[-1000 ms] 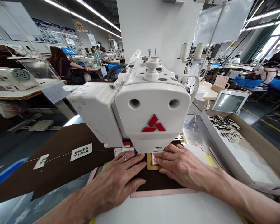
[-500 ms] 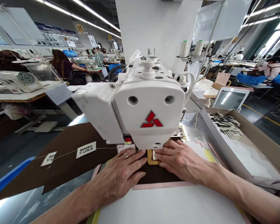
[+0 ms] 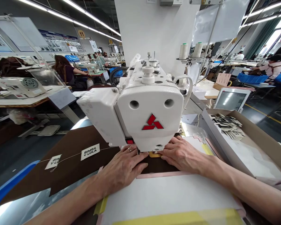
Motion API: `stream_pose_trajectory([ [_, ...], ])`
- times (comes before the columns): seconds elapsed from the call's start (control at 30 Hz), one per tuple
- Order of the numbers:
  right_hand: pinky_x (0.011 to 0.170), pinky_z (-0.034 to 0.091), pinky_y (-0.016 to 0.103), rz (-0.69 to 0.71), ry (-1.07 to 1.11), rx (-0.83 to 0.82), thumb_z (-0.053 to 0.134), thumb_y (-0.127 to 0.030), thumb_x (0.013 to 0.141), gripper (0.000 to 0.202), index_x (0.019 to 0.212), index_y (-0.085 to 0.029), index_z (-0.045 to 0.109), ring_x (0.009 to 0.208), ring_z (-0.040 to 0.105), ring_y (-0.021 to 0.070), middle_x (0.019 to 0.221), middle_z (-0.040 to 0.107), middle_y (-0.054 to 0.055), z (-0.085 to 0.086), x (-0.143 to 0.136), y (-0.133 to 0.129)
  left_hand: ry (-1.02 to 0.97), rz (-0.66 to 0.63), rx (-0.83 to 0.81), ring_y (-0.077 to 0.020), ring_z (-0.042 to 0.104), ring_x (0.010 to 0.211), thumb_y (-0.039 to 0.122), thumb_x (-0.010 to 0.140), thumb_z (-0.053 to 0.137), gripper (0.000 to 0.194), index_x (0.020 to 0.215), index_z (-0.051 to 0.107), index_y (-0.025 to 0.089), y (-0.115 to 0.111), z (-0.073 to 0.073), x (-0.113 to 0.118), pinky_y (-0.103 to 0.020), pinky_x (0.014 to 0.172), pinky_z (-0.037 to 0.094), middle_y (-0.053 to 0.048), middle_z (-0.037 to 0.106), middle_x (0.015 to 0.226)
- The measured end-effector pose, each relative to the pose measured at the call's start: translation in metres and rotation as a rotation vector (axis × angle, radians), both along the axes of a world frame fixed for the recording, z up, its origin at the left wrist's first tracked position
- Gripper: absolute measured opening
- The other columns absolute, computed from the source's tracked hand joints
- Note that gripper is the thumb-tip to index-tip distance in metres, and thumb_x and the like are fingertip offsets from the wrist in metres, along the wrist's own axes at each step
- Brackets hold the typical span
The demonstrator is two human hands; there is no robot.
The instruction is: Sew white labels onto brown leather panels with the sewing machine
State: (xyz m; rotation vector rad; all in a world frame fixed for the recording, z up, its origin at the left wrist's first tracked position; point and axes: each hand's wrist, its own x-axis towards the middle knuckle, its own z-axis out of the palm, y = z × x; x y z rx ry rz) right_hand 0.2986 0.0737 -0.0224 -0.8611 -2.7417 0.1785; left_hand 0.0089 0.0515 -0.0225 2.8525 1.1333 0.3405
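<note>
Both my hands lie low in front of a white sewing machine [image 3: 150, 103] with a red three-diamond badge. My left hand [image 3: 124, 167] presses flat on dark brown fabric [image 3: 155, 165], fingers stretched out and a ring on one. My right hand [image 3: 184, 154] also rests flat, its fingertips beside a small yellow frame [image 3: 154, 155] mostly hidden under the machine head. The fabric shows in an opening of a white board [image 3: 178, 192] edged in pink. Left of the machine, brown fabric carries two white labels, one label [image 3: 90, 152] reading "BIMBA Y LOLA", the other label [image 3: 53, 162] partly folded.
An open cardboard box [image 3: 255, 147] on the right holds a pile of labels [image 3: 228, 126]. Behind it stands a tablet-like screen [image 3: 233, 100]. Thread cones [image 3: 183, 51] are at the back. A blue edge [image 3: 14, 181] lies at left. Other people sit at distant machines.
Both hands and the white board have slid forward, away from me. The yellow frame is now mostly under the machine head, and a yellow strip on the board shows at the bottom.
</note>
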Motion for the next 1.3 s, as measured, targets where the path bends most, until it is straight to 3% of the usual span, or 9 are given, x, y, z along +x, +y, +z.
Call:
stream_pose_trajectory([
  [0.37,0.099,0.048,0.045,0.006,0.045,0.025,0.05,-0.028,0.111,0.027,0.128,-0.023,0.071,0.11,0.059,0.026,0.13,0.073,0.005,-0.007,0.0,-0.002,0.059,0.032,-0.028,-0.0309,0.065,0.126,0.033,0.109,0.052,0.04,0.148,0.059,0.024,-0.006,-0.008,-0.007,-0.054,0.118,0.047,-0.008,0.074,0.127],
  [0.63,0.105,0.052,0.045,-0.057,0.092,0.066,0.051,-0.032,0.111,0.037,0.141,-0.014,0.063,0.122,0.06,0.0281,0.144,0.065,0.011,-0.007,0.025,-0.022,0.107,0.043,-0.007,-0.0324,0.064,0.132,0.038,0.11,0.049,0.044,0.152,0.056,0.025,-0.005,-0.01,-0.006,-0.052,0.115,0.051,-0.008,0.072,0.136],
  [0.77,0.109,0.05,0.046,-0.016,0.089,0.029,0.053,-0.035,0.111,0.04,0.145,-0.016,0.061,0.129,0.056,0.0288,0.147,0.064,0.009,-0.008,0.024,-0.029,0.086,0.046,0.056,-0.0309,0.059,0.139,0.043,0.107,0.055,0.047,0.153,0.053,0.03,-0.013,-0.014,-0.027,-0.047,0.115,0.052,-0.004,0.065,0.147],
  [0.97,0.11,0.049,0.047,0.024,0.117,0.007,0.057,-0.036,0.109,0.039,0.142,-0.018,0.061,0.127,0.058,0.0284,0.138,0.069,0.012,-0.011,-0.004,-0.042,0.018,-0.008,0.153,-0.0242,0.047,0.149,0.034,0.107,0.057,0.047,0.153,0.051,0.027,-0.028,-0.008,-0.061,-0.037,0.12,0.046,-0.004,0.05,0.162],
  [1.1,0.108,0.05,0.047,0.034,0.133,0.012,0.058,-0.036,0.108,0.039,0.143,-0.018,0.06,0.125,0.059,0.0286,0.136,0.069,0.013,-0.011,-0.012,-0.045,0.034,-0.034,0.123,-0.024,0.056,0.141,0.036,0.108,0.056,0.045,0.153,0.053,0.029,-0.022,-0.007,-0.038,-0.039,0.119,0.046,-0.001,0.059,0.155],
  [1.3,0.11,0.048,0.046,0.034,0.13,-0.04,0.054,-0.032,0.11,0.034,0.14,-0.019,0.062,0.124,0.059,0.0277,0.137,0.069,0.009,-0.006,-0.011,-0.044,0.092,-0.08,0.039,-0.0268,0.063,0.133,0.047,0.109,0.054,0.049,0.155,0.052,0.029,-0.011,-0.008,-0.004,-0.045,0.119,0.043,-0.002,0.06,0.153],
])
